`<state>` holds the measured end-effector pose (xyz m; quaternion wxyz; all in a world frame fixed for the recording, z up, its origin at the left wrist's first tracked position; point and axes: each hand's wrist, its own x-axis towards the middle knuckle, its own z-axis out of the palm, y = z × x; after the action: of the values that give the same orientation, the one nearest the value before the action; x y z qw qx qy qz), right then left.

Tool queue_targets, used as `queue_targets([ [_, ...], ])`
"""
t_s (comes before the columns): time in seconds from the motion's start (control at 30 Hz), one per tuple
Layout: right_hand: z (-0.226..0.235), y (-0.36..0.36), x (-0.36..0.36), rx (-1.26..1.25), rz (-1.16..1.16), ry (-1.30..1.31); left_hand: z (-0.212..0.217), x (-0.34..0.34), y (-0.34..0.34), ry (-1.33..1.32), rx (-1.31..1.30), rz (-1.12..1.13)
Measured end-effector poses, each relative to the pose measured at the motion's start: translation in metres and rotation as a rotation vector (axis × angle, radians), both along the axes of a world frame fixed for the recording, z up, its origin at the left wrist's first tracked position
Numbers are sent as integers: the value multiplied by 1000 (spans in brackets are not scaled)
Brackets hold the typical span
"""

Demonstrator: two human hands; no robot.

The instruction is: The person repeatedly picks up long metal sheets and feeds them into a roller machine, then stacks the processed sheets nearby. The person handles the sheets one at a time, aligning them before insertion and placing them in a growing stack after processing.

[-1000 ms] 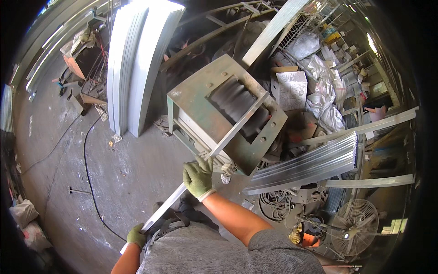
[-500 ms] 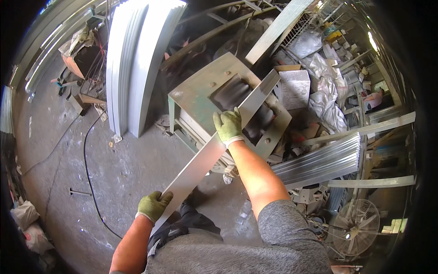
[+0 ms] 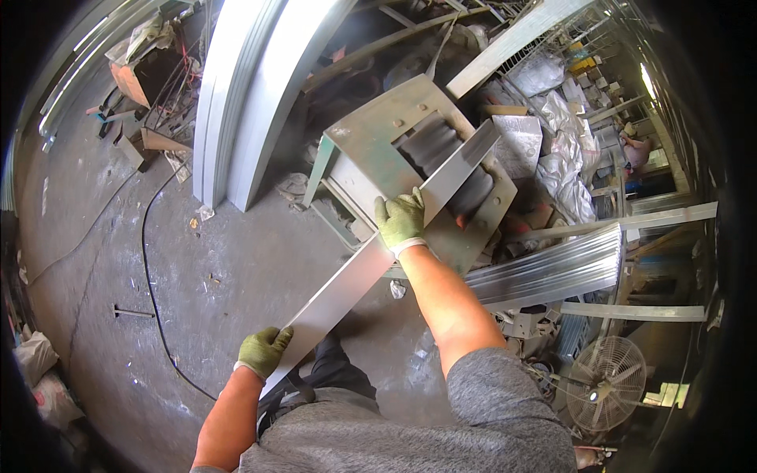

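Fingers [image 3: 277,339] of the left hand [image 3: 264,351], in a green work glove, curl around the near end of a long flat metal strip [image 3: 359,276], gripping its edge low in the view, just above the person's dark trousers. Farther up, the right hand [image 3: 400,221], gloved the same way, lies on top of the strip with its fingers close together and bent over the upper edge, thumb toward the near side; whether they wrap fully under cannot be told from this angle. The strip runs diagonally from lower left to upper right, and its far end rests across the dark rollers of a green roller machine [image 3: 371,138] standing on the concrete floor [image 3: 158,252]. Beside the machine, to the right, lies a stack of corrugated metal sheets [image 3: 552,268]. Tall white bent panels [image 3: 236,94] stand to the left, a black cable [image 3: 150,299] trails over the floor, and a floor fan [image 3: 603,382] sits at lower right.
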<state>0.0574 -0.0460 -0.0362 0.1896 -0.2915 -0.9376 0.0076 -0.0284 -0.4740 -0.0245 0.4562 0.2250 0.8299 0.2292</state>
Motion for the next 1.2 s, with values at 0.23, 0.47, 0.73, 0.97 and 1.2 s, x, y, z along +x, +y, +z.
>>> queue_targets([
  [0.23,-7,-61,-6,-18,25,-21,-10,-9,-66,2,39,0],
  [0.47,-17,-139,-15,-62,-6,-9,-43,-16,-149,74,76,38],
  [0.73,-33,-232,-17,-162,15,-53,-83,-22,-251,186,-71,16],
  [0.97,-32,-210,-20,-197,1,-72,-72,-16,-214,148,-107,75],
  [1.2,11,15,-5,0,-49,-131,2,0,-6,200,85,-82],
])
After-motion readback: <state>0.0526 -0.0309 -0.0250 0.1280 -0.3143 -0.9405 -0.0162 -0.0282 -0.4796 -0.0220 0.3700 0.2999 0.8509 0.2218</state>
